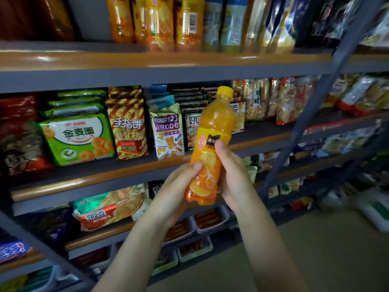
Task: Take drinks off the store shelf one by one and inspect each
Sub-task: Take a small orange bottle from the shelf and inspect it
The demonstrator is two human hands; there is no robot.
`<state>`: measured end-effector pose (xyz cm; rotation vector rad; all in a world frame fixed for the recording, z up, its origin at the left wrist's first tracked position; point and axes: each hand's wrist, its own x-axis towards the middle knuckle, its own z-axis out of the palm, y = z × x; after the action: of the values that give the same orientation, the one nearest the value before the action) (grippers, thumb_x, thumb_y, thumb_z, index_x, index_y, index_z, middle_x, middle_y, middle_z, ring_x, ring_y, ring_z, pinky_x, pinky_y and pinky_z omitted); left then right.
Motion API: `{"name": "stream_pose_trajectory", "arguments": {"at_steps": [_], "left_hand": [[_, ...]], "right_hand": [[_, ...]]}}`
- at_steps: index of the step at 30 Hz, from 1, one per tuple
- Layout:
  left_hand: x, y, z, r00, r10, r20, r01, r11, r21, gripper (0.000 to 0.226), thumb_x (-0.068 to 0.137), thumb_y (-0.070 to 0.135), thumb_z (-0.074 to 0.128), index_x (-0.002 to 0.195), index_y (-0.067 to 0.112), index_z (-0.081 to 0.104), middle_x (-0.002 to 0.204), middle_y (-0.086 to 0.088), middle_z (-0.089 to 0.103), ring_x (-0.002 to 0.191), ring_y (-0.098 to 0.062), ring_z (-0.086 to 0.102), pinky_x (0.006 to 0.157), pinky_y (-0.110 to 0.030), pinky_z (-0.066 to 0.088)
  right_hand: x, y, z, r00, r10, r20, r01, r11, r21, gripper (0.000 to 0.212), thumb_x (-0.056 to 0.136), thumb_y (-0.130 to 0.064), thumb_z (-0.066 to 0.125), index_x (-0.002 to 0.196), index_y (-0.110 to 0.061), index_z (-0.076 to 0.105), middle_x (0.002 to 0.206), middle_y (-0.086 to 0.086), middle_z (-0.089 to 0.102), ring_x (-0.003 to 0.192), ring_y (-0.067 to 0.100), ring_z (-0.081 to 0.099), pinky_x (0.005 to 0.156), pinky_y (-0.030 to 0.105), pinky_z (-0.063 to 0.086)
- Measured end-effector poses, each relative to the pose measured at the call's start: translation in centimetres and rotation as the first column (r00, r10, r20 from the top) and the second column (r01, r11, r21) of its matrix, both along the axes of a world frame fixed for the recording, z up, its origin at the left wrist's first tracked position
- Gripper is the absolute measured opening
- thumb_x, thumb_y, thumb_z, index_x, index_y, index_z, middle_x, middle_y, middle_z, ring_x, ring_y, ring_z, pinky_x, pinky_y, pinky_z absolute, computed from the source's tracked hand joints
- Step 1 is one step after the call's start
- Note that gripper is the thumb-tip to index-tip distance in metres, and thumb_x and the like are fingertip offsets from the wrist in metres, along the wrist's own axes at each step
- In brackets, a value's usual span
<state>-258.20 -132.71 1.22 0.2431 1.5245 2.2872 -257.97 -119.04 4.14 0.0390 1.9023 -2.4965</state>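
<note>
- Both hands are on the orange juice bottle, held out in front of the snack shelf, off any shelf board.
- Left hand grips the lower body from the left, thumb pressed across the label.
- Right hand wraps the right side, thumb on the dark label patch.
- The bottle's long axis runs near upright, tilted slightly, yellow cap up and away from the hands, base just below the palms.
- Both hands sit equally close, so a turn about that axis looks like the natural inspecting move.
- More orange bottles stand on the shelf above, well apart.
</note>
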Motion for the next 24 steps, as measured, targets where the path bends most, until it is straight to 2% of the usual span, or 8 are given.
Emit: {"name": "stream_pose_trajectory", "arguments": {"at_steps": [3,7,9,12,15,19,21,24], "left_hand": [[-0.3,2.3,-0.2,0.995,0.082,-0.054,-0.084,0.995,-0.050,0.067,0.073,0.049,0.075,0.129,0.016,0.059,0.118,-0.009,0.073,0.108,-0.026,0.071,0.085,-0.037,0.059],[-0.8,4.3,-0.3,0.979,0.202,0.002,-0.202,0.979,0.009,0.070,0.070,0.047,0.078,0.123,0.006,0.059,0.106,-0.010,0.073,0.097,-0.027,0.069,0.078,-0.038,0.058],[-1.0,4.9,-0.3,0.987,0.144,0.075,-0.152,0.982,0.112,0.066,0.075,0.046,0.077,0.126,0.006,0.063,0.111,-0.015,0.071,0.097,-0.031,0.068,0.083,-0.044,0.056],[-1.1,5.7,-0.2,0.989,0.035,0.140,-0.068,0.969,0.237,0.053,0.078,0.047,0.069,0.117,0.011,0.070,0.103,-0.017,0.073,0.084,-0.030,0.072,0.075,-0.043,0.060],[-1.6,6.1,0.1,0.990,0.067,0.124,-0.079,0.992,0.099,0.039,0.087,0.046,0.061,0.111,0.018,0.074,0.109,-0.013,0.075,0.095,-0.028,0.073,0.080,-0.042,0.059],[-2.2,7.0,0.1,0.976,0.215,-0.024,-0.216,0.961,-0.172,0.043,0.079,0.043,0.079,0.114,0.021,0.065,0.109,-0.008,0.075,0.095,-0.021,0.074,0.078,-0.036,0.060],[-2.2,7.3,-0.4,0.958,0.287,-0.019,-0.286,0.944,-0.161,0.049,0.072,0.039,0.081,0.112,0.020,0.061,0.105,-0.009,0.074,0.090,-0.022,0.075,0.073,-0.035,0.060],[-2.1,7.0,-0.9,0.969,0.246,0.017,-0.245,0.967,-0.065,0.056,0.073,0.038,0.078,0.119,0.009,0.061,0.109,-0.018,0.073,0.095,-0.031,0.072,0.077,-0.041,0.060]], "right_hand": [[-0.3,1.7,0.1,0.999,-0.035,-0.036,0.039,0.994,0.100,0.055,0.069,-0.062,0.078,0.104,-0.020,0.073,0.102,0.003,0.078,0.097,0.020,0.074,0.088,0.040,0.057],[-1.2,3.5,0.1,0.998,-0.042,-0.055,0.052,0.982,0.180,0.056,0.073,-0.067,0.071,0.104,-0.020,0.072,0.106,0.005,0.077,0.099,0.019,0.074,0.091,0.041,0.058],[-1.7,4.5,0.0,0.999,0.010,-0.031,-0.006,0.990,0.143,0.053,0.081,-0.063,0.066,0.112,-0.021,0.070,0.111,0.003,0.076,0.104,0.020,0.072,0.096,0.043,0.055],[-2.2,5.9,-0.2,0.995,0.100,0.015,-0.100,0.995,0.007,0.047,0.080,-0.059,0.068,0.107,-0.021,0.073,0.112,0.011,0.075,0.099,0.032,0.068,0.083,0.047,0.048],[-3.0,6.9,-0.4,0.994,0.102,-0.026,-0.103,0.995,-0.019,0.052,0.080,-0.049,0.071,0.118,-0.013,0.069,0.118,0.016,0.073,0.109,0.032,0.069,0.094,0.045,0.056],[-3.6,7.2,-0.5,0.997,0.062,-0.052,-0.058,0.996,0.072,0.040,0.074,-0.040,0.074,0.108,-0.019,0.073,0.105,0.003,0.078,0.100,0.019,0.074,0.085,0.033,0.057],[-3.8,7.2,-0.7,0.996,0.074,-0.052,-0.070,0.994,0.081,0.038,0.072,-0.039,0.074,0.106,-0.020,0.073,0.104,0.001,0.078,0.097,0.016,0.074,0.081,0.030,0.058],[-4.2,7.5,-1.0,0.993,0.109,-0.052,-0.106,0.992,0.073,0.044,0.074,-0.042,0.072,0.112,-0.020,0.070,0.107,0.002,0.077,0.099,0.017,0.073,0.082,0.031,0.058]]}}
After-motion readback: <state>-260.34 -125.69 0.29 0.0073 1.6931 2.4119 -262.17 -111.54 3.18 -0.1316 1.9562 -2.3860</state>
